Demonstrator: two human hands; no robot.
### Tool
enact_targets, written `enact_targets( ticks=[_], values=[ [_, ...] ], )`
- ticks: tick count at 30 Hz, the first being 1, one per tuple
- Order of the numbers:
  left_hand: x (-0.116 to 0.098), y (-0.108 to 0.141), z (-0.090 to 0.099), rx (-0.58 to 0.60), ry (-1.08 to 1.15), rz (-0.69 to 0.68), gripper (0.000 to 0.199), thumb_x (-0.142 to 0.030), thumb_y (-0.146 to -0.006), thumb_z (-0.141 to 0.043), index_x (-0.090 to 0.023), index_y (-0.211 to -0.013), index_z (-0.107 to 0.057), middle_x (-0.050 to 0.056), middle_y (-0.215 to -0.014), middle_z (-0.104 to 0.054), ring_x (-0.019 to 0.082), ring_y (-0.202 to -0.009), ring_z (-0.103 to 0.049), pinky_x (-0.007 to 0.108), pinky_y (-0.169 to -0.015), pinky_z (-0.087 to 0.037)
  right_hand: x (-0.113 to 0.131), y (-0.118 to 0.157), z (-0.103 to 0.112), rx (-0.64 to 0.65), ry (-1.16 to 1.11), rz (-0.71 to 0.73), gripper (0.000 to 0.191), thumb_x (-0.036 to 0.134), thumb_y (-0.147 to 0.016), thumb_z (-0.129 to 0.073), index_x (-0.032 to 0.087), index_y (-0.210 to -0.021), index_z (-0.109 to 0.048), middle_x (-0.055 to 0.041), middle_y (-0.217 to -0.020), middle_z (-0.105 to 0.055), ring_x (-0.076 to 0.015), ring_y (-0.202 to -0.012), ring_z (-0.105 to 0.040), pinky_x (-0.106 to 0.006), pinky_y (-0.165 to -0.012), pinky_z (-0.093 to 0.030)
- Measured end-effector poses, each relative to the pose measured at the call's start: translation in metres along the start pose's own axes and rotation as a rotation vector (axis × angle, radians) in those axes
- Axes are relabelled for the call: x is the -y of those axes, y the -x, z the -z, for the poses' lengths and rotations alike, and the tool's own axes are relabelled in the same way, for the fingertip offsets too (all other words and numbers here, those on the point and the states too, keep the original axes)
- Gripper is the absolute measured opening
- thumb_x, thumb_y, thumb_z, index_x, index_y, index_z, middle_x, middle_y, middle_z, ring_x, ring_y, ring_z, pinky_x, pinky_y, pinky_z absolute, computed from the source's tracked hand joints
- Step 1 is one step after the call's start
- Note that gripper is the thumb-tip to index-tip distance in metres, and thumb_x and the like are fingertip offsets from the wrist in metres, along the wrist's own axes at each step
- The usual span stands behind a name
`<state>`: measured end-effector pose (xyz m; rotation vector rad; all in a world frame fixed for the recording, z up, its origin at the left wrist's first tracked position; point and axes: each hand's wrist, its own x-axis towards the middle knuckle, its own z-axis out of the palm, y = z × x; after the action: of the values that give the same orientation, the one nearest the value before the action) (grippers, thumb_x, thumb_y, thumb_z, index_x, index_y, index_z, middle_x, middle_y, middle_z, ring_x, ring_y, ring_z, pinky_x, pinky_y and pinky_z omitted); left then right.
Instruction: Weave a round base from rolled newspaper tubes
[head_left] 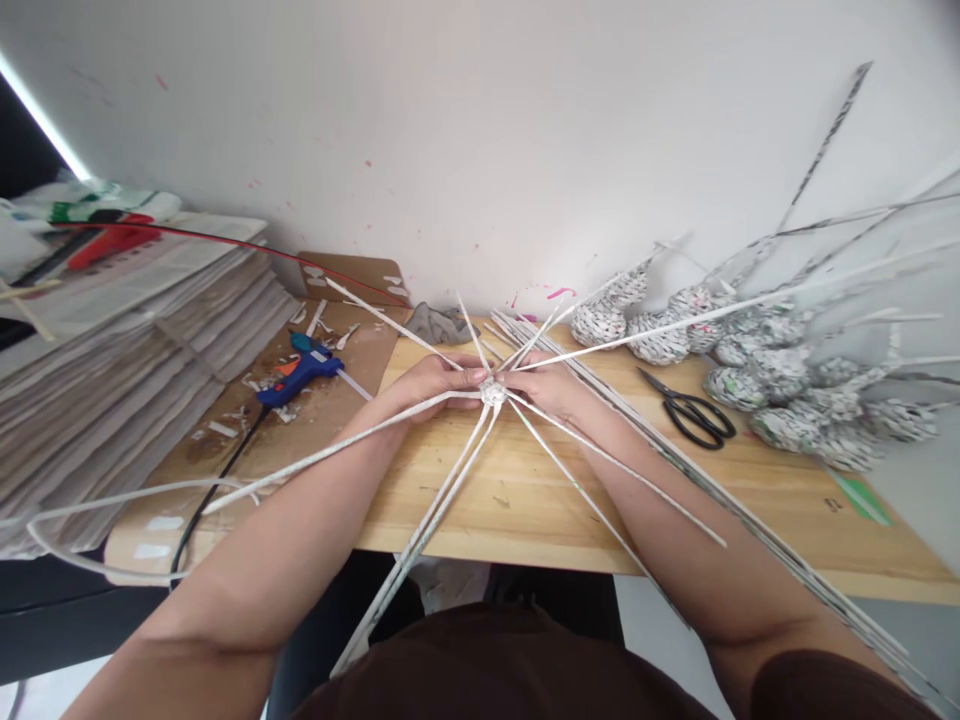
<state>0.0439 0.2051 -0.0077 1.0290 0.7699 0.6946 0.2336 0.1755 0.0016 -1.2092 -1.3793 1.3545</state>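
A small woven knot of rolled paper (pixel 493 393) is held up over the front middle of the wooden table, with several long paper sticks radiating from it in all directions. My left hand (pixel 444 385) grips its left side, thumb on top near the centre. On the right side, my right hand (pixel 541 383) pinches the knot and the bases of the sticks, its fingers partly hidden behind them. Two sticks run down together toward my lap. Beneath my right forearm lies a bundle of long paper sticks (pixel 637 420), slanting across the table.
Black scissors (pixel 694 415) lie right of the bundle. Woven paper pieces (pixel 739 385) are heaped at the right. At left are a blue glue gun (pixel 300 378) on cardboard with scraps, and a tall newspaper stack (pixel 150 370). A grey cloth (pixel 439 325) sits by the wall.
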Motion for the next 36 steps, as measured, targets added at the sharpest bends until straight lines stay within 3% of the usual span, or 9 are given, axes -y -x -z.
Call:
enact_targets(
  ticks=[4,7,12,17,24,31,33,36],
  values=[
    [0.011,-0.005,-0.003,0.027,-0.029,-0.044,0.041,-0.028,-0.053,-0.089,-0.011,-0.087,-0.075,0.01,-0.08,-0.073,0.017,-0.07,-0.068,0.026,-0.069,-0.054,-0.002,0.004,-0.004,-0.051,0.179,0.037,0.014,0.027,-0.066,-0.074,0.016,-0.07,-0.067,0.001,-0.059,-0.065,-0.0103,-0.051,-0.055,-0.021,-0.047,-0.04],
    [0.012,-0.005,-0.004,0.016,-0.064,-0.057,0.038,-0.027,-0.053,-0.089,-0.011,-0.085,-0.076,0.009,-0.079,-0.073,0.016,-0.068,-0.067,0.026,-0.069,-0.053,-0.002,0.004,-0.005,-0.084,0.133,0.019,0.014,0.025,-0.066,-0.074,0.016,-0.072,-0.066,0.0012,-0.061,-0.066,-0.0107,-0.052,-0.057,-0.021,-0.048,-0.042],
    [0.007,-0.003,-0.003,-0.035,-0.12,-0.091,0.03,-0.023,-0.052,-0.088,-0.013,-0.078,-0.076,0.008,-0.074,-0.073,0.016,-0.065,-0.065,0.027,-0.067,-0.052,0.002,0.003,-0.001,-0.006,0.1,0.011,0.019,0.03,-0.066,-0.076,0.016,-0.068,-0.063,0.0006,-0.059,-0.065,-0.0102,-0.051,-0.055,-0.021,-0.047,-0.041],
    [0.008,-0.004,-0.002,-0.021,-0.127,-0.021,0.026,-0.02,-0.048,-0.088,-0.01,-0.067,-0.074,0.008,-0.067,-0.07,0.014,-0.06,-0.062,0.023,-0.059,-0.048,0.006,0.003,0.002,0.044,0.116,0.034,0.021,0.033,-0.067,-0.076,0.016,-0.068,-0.063,0.0025,-0.053,-0.061,-0.0086,-0.047,-0.05,-0.02,-0.045,-0.037],
    [0.013,-0.003,-0.006,0.068,-0.02,-0.076,0.027,-0.023,-0.052,-0.087,-0.008,-0.068,-0.072,0.004,-0.058,-0.061,0.004,-0.045,-0.043,0.014,-0.037,-0.025,0.002,0.003,0.002,0.041,0.171,0.152,0.017,0.03,-0.072,-0.071,0.016,-0.08,-0.065,-0.0027,-0.073,-0.07,-0.0137,-0.065,-0.063,-0.024,-0.058,-0.048],
    [0.004,-0.001,-0.007,-0.039,0.074,-0.007,0.024,-0.016,-0.054,-0.086,-0.009,-0.073,-0.072,0.006,-0.071,-0.067,0.01,-0.063,-0.061,0.015,-0.053,-0.05,0.008,0.003,0.002,0.027,0.14,0.07,0.026,0.038,-0.071,-0.074,0.014,-0.077,-0.067,0.0008,-0.059,-0.062,-0.0075,-0.048,-0.051,-0.018,-0.041,-0.038],
    [0.002,-0.001,-0.007,-0.044,0.089,-0.004,0.022,-0.013,-0.056,-0.084,-0.009,-0.073,-0.072,0.005,-0.069,-0.066,0.009,-0.061,-0.06,0.014,-0.052,-0.049,0.009,0.003,0.0,0.013,0.089,0.045,0.03,0.042,-0.068,-0.076,0.014,-0.075,-0.066,0.0004,-0.059,-0.062,-0.0071,-0.047,-0.05,-0.017,-0.038,-0.035],
    [0.001,-0.002,-0.007,-0.056,0.079,-0.003,0.019,-0.011,-0.055,-0.083,-0.007,-0.068,-0.069,0.002,-0.059,-0.061,0.005,-0.05,-0.052,0.011,-0.039,-0.036,0.008,0.003,-0.004,-0.007,0.005,0.065,0.034,0.043,-0.063,-0.08,0.015,-0.074,-0.063,0.0001,-0.062,-0.064,-0.0082,-0.047,-0.052,-0.018,-0.036,-0.036]
  ],
)
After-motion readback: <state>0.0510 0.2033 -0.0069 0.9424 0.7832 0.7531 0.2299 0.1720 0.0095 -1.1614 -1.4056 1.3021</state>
